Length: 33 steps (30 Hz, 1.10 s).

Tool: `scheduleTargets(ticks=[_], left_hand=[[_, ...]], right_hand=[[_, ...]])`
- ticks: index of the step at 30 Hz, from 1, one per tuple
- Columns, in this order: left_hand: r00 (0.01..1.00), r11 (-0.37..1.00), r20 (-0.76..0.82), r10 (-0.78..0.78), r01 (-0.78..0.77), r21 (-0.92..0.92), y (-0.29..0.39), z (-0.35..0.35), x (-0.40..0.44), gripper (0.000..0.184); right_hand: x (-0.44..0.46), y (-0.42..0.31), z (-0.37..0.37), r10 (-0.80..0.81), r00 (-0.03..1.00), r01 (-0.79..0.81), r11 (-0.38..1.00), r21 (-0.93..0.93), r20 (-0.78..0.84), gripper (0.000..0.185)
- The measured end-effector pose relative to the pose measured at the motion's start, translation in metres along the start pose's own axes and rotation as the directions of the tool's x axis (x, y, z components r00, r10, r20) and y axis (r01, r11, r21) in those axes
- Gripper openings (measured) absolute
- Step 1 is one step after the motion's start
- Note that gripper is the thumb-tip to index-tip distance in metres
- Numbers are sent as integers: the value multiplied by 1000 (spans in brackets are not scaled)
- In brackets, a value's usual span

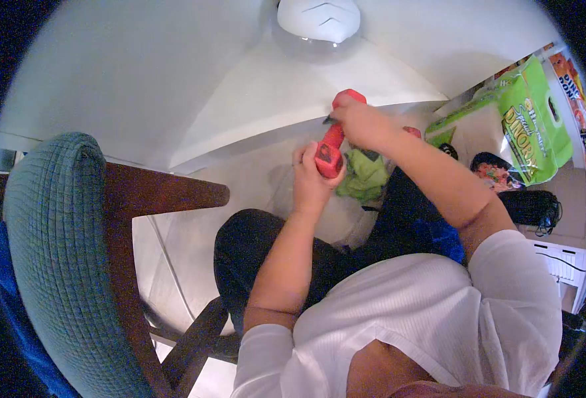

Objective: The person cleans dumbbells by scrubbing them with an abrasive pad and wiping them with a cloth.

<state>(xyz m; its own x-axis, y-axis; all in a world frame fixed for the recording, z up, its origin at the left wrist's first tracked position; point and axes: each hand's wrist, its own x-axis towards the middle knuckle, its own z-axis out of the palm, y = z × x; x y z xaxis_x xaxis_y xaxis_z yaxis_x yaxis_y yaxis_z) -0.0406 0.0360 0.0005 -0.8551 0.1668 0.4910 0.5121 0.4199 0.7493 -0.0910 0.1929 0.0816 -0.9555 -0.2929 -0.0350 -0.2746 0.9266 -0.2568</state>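
While white shirt point(399, 298) and dark-clad knee point(243, 245) fill near part, chair point(54, 265) stands at left; beyond knee, left hand point(308, 178) wraps near end of red dumbbell point(333, 137), which points away, raised above floor point(240, 179); green bundle point(366, 178) lies just right of dumbbell; right hand point(358, 125), blurred, bends over far end, small dark item point(328, 121) showing beside it, cannot tell how closed its grip is; green printed bag point(538, 126) at far right
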Motion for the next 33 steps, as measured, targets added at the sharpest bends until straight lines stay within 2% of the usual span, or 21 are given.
scheduleTargets(ticks=[1, 4, 7, 9, 11, 14, 15, 18, 19, 22, 23, 24, 26, 29, 30, 32, 33], left_hand=[[1000, 1000, 3, 0, 0, 4, 0, 0, -1, 72], [1000, 1000, -20, 1, 0, 8, -1, 3, -3, 75], [997, 999, -68, -34, 32, -25, -4, 7, -3, 80], [992, 991, -69, -106, 100, -94, -5, 8, 0, 80], [996, 996, -44, -76, 74, -44, -3, 7, 0, 76], [999, 1000, -28, 16, -16, 10, -5, 4, -4, 73], [998, 998, -29, 61, -60, 23, -5, 4, -3, 73], [998, 998, -35, 52, -51, 21, 1, 5, -2, 73], [998, 999, -36, 48, -48, 14, 1, 6, -1, 73], [999, 999, -40, 34, -34, 6, -2, 7, 0, 73], [999, 999, -41, 36, -35, 11, -2, 6, 0, 73], [998, 999, -42, 37, -36, 15, -3, 6, 0, 73], [1000, 1000, -30, 1, -2, -10, -4, 5, -2, 74], [994, 995, -31, -100, 100, -3, 0, 6, -2, 74], [990, 990, -33, -140, 141, 8, 2, 5, -1, 73], [920, 881, 12, -391, 378, -285, 1, 3, 4, 70], [864, 772, 60, -501, 477, -420, 0, 3, 7, 69]], right_hand=[[-3, -8, 2, -21, 995, 23, 999, -22, 94, 25], [-1, -12, 1, -167, 937, 124, 980, 155, 307, 26], [7, 10, -29, -120, 963, 60, 968, 244, 241, 27], [3, 17, -20, 51, 998, -60, 975, 216, 46, 29], [-14, 4, 11, 183, 968, -143, 965, 221, -173, 32], [-29, -16, 19, 10, 998, 0, 988, 156, -60, 32], [-27, -13, 17, -46, 999, 47, 982, 184, -10, 31], [-14, 6, 1, -210, 969, 168, 946, 276, 130, 28], [-6, 10, -14, -119, 982, 91, 979, 184, 146, 27], [10, 23, -31, 117, 991, -117, 993, 2, 61, 26], [4, 17, -27, 51, 998, -52, 998, 24, 23, 25], [0, 8, -18, 56, 996, -54, 998, -33, 68, 25], [-5, -15, -2, 76, 984, -52, 987, -151, 158, 25], [-12, -31, -16, -157, 971, 147, 987, 72, 179, 25], [-9, -24, -14, -159, 985, 151, 982, 117, 64, 25], [1, 4, -13, -135, 976, 168, 965, 201, -168, 26], [3, 12, -16, -34, 968, 89, 972, 216, -247, 27]])
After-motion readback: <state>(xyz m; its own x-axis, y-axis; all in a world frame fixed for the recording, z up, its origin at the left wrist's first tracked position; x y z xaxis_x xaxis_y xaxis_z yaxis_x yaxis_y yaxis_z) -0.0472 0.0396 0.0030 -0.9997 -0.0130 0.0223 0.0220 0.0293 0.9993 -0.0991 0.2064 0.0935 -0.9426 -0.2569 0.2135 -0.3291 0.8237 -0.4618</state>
